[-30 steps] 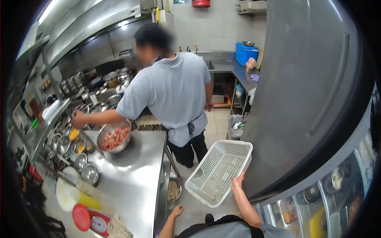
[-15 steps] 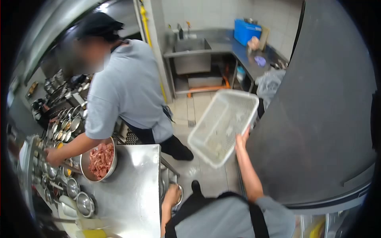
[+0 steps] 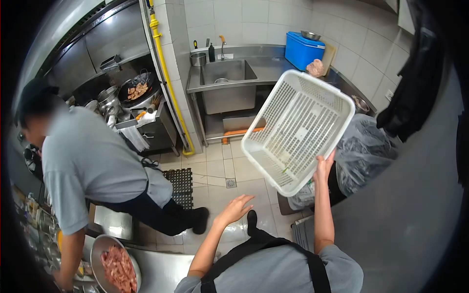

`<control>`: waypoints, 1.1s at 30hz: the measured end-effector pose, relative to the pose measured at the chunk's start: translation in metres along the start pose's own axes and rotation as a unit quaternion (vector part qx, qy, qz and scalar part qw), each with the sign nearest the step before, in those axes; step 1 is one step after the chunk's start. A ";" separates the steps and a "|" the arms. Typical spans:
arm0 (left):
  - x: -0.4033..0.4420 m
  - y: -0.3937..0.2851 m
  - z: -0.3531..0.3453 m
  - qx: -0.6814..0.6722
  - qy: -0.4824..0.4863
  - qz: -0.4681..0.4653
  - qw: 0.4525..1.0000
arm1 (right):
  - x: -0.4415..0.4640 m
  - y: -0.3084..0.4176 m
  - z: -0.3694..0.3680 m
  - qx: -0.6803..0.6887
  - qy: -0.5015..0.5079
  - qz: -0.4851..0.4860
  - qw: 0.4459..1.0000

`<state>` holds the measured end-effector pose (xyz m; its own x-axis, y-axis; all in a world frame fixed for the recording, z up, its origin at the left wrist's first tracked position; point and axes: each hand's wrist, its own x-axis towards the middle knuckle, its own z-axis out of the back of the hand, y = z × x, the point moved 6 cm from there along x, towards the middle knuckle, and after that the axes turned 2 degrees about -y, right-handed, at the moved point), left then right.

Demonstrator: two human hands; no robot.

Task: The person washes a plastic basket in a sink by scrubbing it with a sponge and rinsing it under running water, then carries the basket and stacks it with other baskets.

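My right hand [image 3: 324, 168] grips the lower right rim of a white plastic basket [image 3: 299, 129] with slotted sides and base. The basket is tilted, its inside facing me, with a few green scraps on the slats. My left hand [image 3: 236, 209] hangs in the air over the floor, fingers stretched out and holding nothing. It is apart from the basket, left of my shoe.
A co-worker [image 3: 105, 161] leans over the steel counter at left, beside a bowl of raw meat [image 3: 117, 268]. Ahead are a steel sink [image 3: 227, 73] and a blue cooler [image 3: 304, 48]. Plastic bags [image 3: 364, 156] lie right of the basket; a wok [image 3: 139, 88] stands at back left.
The view has advanced toward the sink. My left hand has come away from the counter's edge and opened. The basket, still in my right hand, appears higher; the co-worker appears further left.
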<state>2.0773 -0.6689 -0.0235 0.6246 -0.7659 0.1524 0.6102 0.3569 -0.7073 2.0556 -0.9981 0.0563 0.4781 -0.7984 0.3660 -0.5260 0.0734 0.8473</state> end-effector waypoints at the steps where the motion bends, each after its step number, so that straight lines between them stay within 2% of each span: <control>1: 0.021 0.010 0.007 0.002 -0.002 0.003 1.000 | 0.027 -0.017 -0.009 0.014 0.011 -0.002 1.000; 4: 0.074 0.067 0.011 0.051 0.018 0.042 0.998 | 0.100 -0.036 -0.060 0.018 0.028 0.034 0.999; 5: 0.091 0.088 0.016 0.059 0.010 0.049 0.997 | 0.131 -0.053 -0.074 -0.013 0.003 0.054 0.998; 7: 0.119 0.130 0.035 0.077 -0.014 0.066 0.995 | 0.182 -0.060 -0.126 -0.028 0.027 0.115 0.993; 10: 0.127 0.173 0.068 0.110 -0.069 0.142 0.981 | 0.243 -0.088 -0.194 -0.099 0.049 0.201 0.973; 12: 0.126 0.197 0.089 0.065 -0.113 0.202 0.971 | 0.277 -0.105 -0.245 -0.141 0.054 0.249 0.957; 14: 0.116 0.242 0.090 0.066 -0.165 0.232 0.956 | 0.305 -0.125 -0.298 -0.126 0.057 0.276 0.951; 16: 0.113 0.269 0.093 0.047 -0.149 0.335 0.929 | 0.327 -0.142 -0.348 -0.142 0.071 0.329 0.931; 19: 0.142 0.302 0.114 0.013 -0.148 0.420 0.895 | 0.366 -0.174 -0.424 -0.109 0.110 0.364 0.918; 22: 0.220 0.339 0.171 0.018 -0.173 0.378 0.909 | 0.417 -0.225 -0.502 -0.139 0.124 0.398 0.898; 24: 0.304 0.338 0.241 0.108 -0.219 0.233 0.941 | 0.450 -0.252 -0.546 -0.176 0.122 0.427 0.878; 26: 0.394 0.319 0.320 0.097 -0.327 0.111 0.934 | 0.475 -0.282 -0.584 -0.207 0.128 0.447 0.861; 27: 0.440 0.306 0.360 -0.060 -0.331 0.118 0.934 | 0.485 -0.299 -0.599 -0.204 0.145 0.441 0.862; 28: 0.485 0.290 0.395 -0.149 -0.346 0.021 0.926 | 0.492 -0.314 -0.607 -0.229 0.151 0.453 0.848; 29: 0.522 0.283 0.426 -0.252 -0.361 0.003 0.898 | 0.494 -0.324 -0.613 -0.253 0.157 0.463 0.835; 30: 0.558 0.274 0.458 -0.254 -0.359 -0.057 0.896 | 0.498 -0.336 -0.619 -0.277 0.162 0.473 0.820; 32: 0.631 0.293 0.503 -0.519 -0.354 -0.061 0.776 | 0.506 -0.365 -0.626 -0.280 0.177 0.473 0.817; 33: 0.665 0.309 0.518 -0.604 -0.338 -0.029 0.721 | 0.507 -0.378 -0.629 -0.280 0.174 0.486 0.809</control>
<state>2.9341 -0.7912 0.2172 0.9590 -0.1793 0.2195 0.0308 -0.7040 -0.7095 2.9390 -1.0550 0.1634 0.2505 0.0101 0.9681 -0.4177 0.9032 0.0987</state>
